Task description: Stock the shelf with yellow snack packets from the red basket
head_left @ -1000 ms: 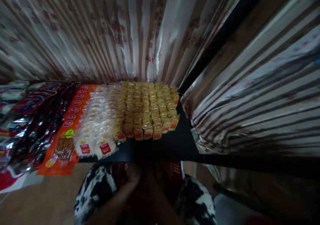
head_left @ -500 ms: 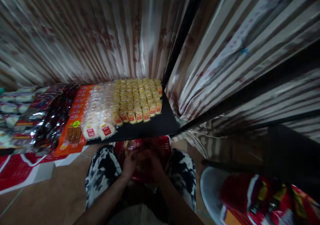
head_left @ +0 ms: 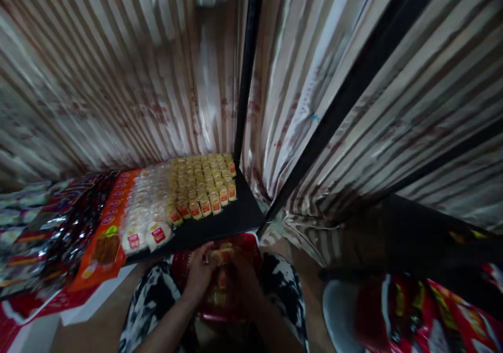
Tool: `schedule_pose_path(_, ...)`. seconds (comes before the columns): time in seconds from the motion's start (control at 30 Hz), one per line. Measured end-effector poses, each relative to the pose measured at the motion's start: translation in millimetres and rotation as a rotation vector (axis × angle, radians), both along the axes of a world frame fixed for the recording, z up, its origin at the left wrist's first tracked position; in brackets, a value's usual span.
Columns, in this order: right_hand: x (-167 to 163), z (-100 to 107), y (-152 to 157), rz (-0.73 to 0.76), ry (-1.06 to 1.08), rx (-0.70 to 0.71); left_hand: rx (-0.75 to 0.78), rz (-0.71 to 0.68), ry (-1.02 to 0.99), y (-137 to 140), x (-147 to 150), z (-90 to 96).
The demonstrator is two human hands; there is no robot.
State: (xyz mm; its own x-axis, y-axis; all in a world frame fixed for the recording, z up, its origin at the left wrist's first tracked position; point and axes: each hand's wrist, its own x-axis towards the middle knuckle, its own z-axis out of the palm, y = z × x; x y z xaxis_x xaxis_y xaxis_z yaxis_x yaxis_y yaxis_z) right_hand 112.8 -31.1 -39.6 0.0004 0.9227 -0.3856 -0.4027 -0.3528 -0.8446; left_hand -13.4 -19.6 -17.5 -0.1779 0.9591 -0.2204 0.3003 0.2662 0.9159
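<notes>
Between my knees stands a red basket (head_left: 253,243) with several yellow wrapped packets in it. My left hand (head_left: 201,272) is over the basket, its fingers curled round the near side of a small yellow wrapped snack packet (head_left: 222,256). My right hand (head_left: 243,274) is in shadow on the other side of that packet, seemingly closed on it; its fingertips are hard to make out. Just beyond the basket, rows of similar yellow packets (head_left: 202,185) stand on a black shelf (head_left: 220,224).
Left of the yellow rows lie white wrapped packets (head_left: 145,206), an orange bag (head_left: 104,238) and dark shiny packs (head_left: 74,222). Striped curtains (head_left: 176,91) and black poles (head_left: 247,65) enclose the shelf. A grey tub (head_left: 338,311) with red packages (head_left: 408,311) is at lower right.
The camera view has tilted upward and turned right, so the shelf sits lower and further left. My hands have risen slightly from the basket, with the yellow packet now visible between them.
</notes>
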Motion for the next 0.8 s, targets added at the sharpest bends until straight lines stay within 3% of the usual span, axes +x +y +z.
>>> schedule_pose_path(0.1, 8.4, 1.0, 13.4, -0.043, -0.054, 0.071, 0.084, -0.035, -0.023, 19.3, 4.7, 21.1)
schedule_pose_path(0.2, 16.1, 5.7, 32.5, -0.189, -0.367, 0.213, 0.149, -0.097, -0.014, 46.4, 10.7, 45.5)
schedule_pose_path(0.3, 20.6, 22.8, 55.9, -0.244, -0.703, 0.407, 0.275, -0.177, 0.057, 83.4, 18.3, 67.7)
schedule_pose_path(0.4, 22.4, 46.1, 85.3, -0.285, -0.875, 0.540, 0.363, -0.264, 0.109, 128.0, 28.3, 86.1)
schedule_pose_path(0.5, 25.0, 62.9, 121.0, -0.307, -0.902, 0.620, 0.408, -0.289, 0.179, 174.6, 40.7, 104.1)
schedule_pose_path(0.63, 33.5, 70.7, 171.4, -0.334, -0.888, 0.674, 0.452, -0.349, 0.302, 231.5, 57.8, 123.8)
schedule_pose_path(0.8, 44.6, 65.4, 220.6, -0.334, -0.833, 0.601, 0.469, -0.418, 0.440, 282.4, 75.3, 119.8)
